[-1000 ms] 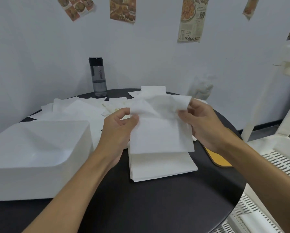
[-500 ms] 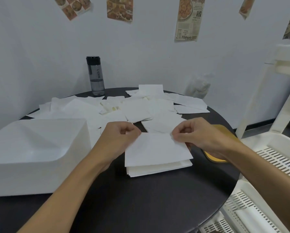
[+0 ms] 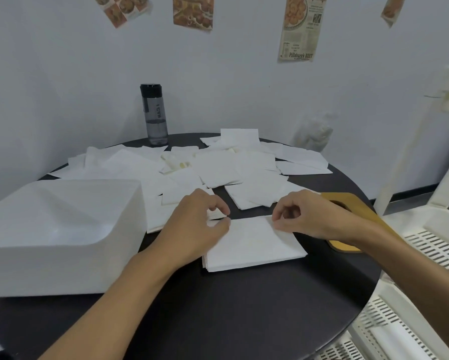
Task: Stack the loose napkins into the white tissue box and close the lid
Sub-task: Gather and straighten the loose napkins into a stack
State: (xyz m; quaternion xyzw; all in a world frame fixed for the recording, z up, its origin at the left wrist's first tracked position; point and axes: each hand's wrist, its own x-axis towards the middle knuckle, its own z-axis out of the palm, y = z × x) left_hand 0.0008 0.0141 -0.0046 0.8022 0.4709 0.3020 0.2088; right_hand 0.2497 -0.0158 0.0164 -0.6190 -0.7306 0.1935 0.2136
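Head view, looking down at a round black table (image 3: 218, 307). At frame centre, the left hand (image 3: 194, 229) pinches the upper left corner of the top napkin between thumb and forefinger, and the right hand (image 3: 314, 216) pinches its upper right corner the same way, the other fingers curled. That napkin lies flat on a small neat stack of napkins (image 3: 254, 245) (edges roughly aligned) in the middle of the frame. Above the stack, toward the frame's upper middle, many loose napkins (image 3: 218, 167) are scattered and overlapping across the far half of the table. At the left edge of the frame sits the white tissue box (image 3: 59, 229), beside the left forearm. A yellow-brown flat piece (image 3: 356, 209) lies on the table under the right wrist, partly hidden. A dark water bottle (image 3: 154, 113) stands upright at the table's far edge, against a white wall with posters (image 3: 300, 27). White slatted plastic shelving (image 3: 436, 245) fills the right side.
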